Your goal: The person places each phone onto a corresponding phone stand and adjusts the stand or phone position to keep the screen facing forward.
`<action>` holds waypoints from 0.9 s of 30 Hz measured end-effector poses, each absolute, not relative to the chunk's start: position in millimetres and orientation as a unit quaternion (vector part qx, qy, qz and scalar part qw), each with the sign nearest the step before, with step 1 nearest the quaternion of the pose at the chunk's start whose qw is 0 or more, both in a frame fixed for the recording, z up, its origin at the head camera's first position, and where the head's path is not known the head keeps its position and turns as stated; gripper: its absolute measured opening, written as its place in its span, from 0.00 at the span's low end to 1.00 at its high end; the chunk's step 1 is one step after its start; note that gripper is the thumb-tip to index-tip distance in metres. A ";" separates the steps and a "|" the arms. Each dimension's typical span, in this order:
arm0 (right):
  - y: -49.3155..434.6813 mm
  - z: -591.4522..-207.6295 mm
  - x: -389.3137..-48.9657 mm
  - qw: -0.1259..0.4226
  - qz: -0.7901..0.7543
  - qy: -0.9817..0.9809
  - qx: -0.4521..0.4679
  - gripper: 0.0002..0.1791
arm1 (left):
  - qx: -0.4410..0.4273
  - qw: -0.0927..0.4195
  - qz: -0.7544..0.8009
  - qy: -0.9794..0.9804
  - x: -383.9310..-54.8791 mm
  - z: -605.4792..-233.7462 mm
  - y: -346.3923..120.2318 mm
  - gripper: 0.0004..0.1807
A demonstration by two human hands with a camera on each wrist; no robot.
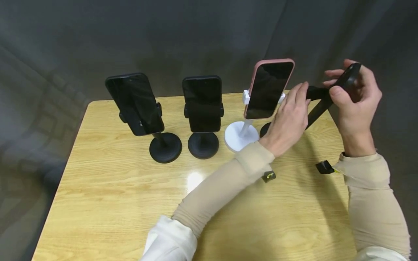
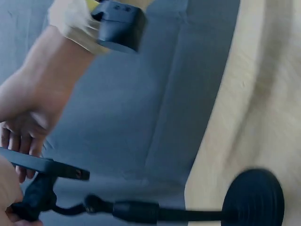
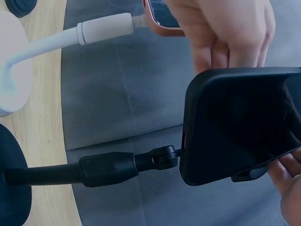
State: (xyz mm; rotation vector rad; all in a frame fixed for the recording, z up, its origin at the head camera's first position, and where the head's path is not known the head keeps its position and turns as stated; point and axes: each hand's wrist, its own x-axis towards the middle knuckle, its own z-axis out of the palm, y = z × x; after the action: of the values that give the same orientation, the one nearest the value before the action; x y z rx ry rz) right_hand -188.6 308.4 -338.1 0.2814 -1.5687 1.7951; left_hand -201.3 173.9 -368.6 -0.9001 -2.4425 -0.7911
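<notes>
At the right of the head view, a black smartphone [image 1: 350, 75] appears nearly edge-on between my hands, and its dark screen shows in the right wrist view. My right hand [image 1: 360, 98] grips the phone, thumb on one side and fingers on the other. In the left wrist view, my left hand [image 2: 7, 188] pinches the clamp head [image 2: 40, 195] of a black phone stand [image 2: 136, 212]. From above, the left hand [image 1: 290, 117] hides part of this stand. The stand's round base [image 3: 11, 179] rests on the table; a clamp piece [image 3: 249, 175] shows at the phone's edge.
Two black stands, holding a tilted black phone [image 1: 135, 105] and an upright black phone [image 1: 202, 105], stand on the left. A white stand [image 1: 240, 136] holding a pink-cased phone [image 1: 269, 88] is beside my left hand. The wooden table [image 1: 114, 203] ends against dark cloth [image 1: 163, 43].
</notes>
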 end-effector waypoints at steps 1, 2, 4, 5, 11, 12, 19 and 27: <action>309.5 -338.2 -189.8 0.361 0.694 -0.613 0.109 0.38 | -0.323 0.217 -0.277 -0.879 -201.5 -370.1 174.8 0.24; 310.3 -338.3 -191.4 0.360 0.691 -0.617 0.109 0.37 | -0.322 0.230 -0.260 -0.881 -201.6 -371.4 175.5 0.23; 311.8 -338.9 -194.4 0.358 0.686 -0.624 0.110 0.35 | -0.323 0.264 -0.214 -0.883 -201.3 -372.8 176.2 0.22; 312.4 -339.1 -195.8 0.356 0.685 -0.626 0.110 0.34 | -0.323 0.283 -0.186 -0.884 -201.0 -372.9 176.5 0.22; 310.9 -339.8 -202.2 0.370 0.665 -0.640 0.110 0.31 | -0.324 0.319 -0.069 -0.888 -200.5 -366.7 175.7 0.25; 310.2 -340.2 -203.5 0.376 0.656 -0.645 0.108 0.32 | -0.324 0.318 -0.061 -0.889 -201.0 -365.6 175.5 0.25; 309.1 -350.1 -218.3 0.429 0.577 -0.690 0.086 0.47 | -0.320 0.327 -0.046 -0.888 -204.1 -365.2 173.8 0.24; 307.1 -359.9 -232.0 0.472 0.570 -0.669 0.074 0.57 | -0.313 0.319 -0.056 -0.893 -199.6 -365.3 171.5 0.21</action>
State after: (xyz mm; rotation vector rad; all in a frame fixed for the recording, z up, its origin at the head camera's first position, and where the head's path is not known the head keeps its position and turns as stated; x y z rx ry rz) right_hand -232.0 307.1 -359.9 0.1821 -1.6372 1.3954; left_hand -199.6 171.5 -365.3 -0.8228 -2.3470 -0.1469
